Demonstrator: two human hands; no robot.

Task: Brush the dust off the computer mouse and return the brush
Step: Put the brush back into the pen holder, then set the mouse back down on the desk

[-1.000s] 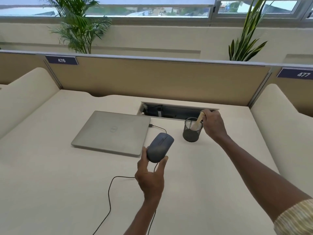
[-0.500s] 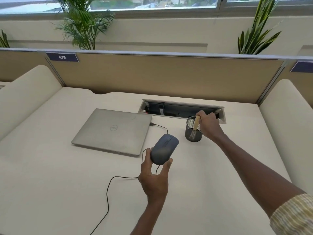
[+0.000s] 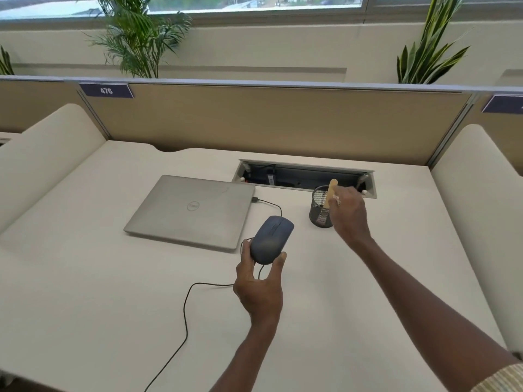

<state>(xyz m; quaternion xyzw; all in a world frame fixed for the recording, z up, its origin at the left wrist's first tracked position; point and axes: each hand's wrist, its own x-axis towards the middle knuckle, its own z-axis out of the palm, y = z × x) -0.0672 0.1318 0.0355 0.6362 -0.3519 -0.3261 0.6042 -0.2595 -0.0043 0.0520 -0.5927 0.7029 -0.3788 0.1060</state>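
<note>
My left hand (image 3: 259, 292) holds a dark grey wired computer mouse (image 3: 271, 239) lifted above the desk, gripped at its near end between thumb and fingers. Its black cable (image 3: 185, 309) trails over the desk. My right hand (image 3: 348, 213) is at the black mesh pen cup (image 3: 319, 210), with its fingertips on the wooden handle of the brush (image 3: 331, 190). The brush stands in the cup with its handle end sticking up. Its bristle end is hidden inside the cup.
A closed silver laptop (image 3: 192, 210) lies left of the mouse with a cable plugged into its right side. An open cable tray (image 3: 305, 178) is sunk in the desk behind the cup. Tan partition panels (image 3: 268, 120) and cushioned side dividers (image 3: 478, 199) border the desk.
My right hand has lowered the brush into the mesh cup, so the brush now stands in it. My left hand has kept the mouse raised in about the same place.
</note>
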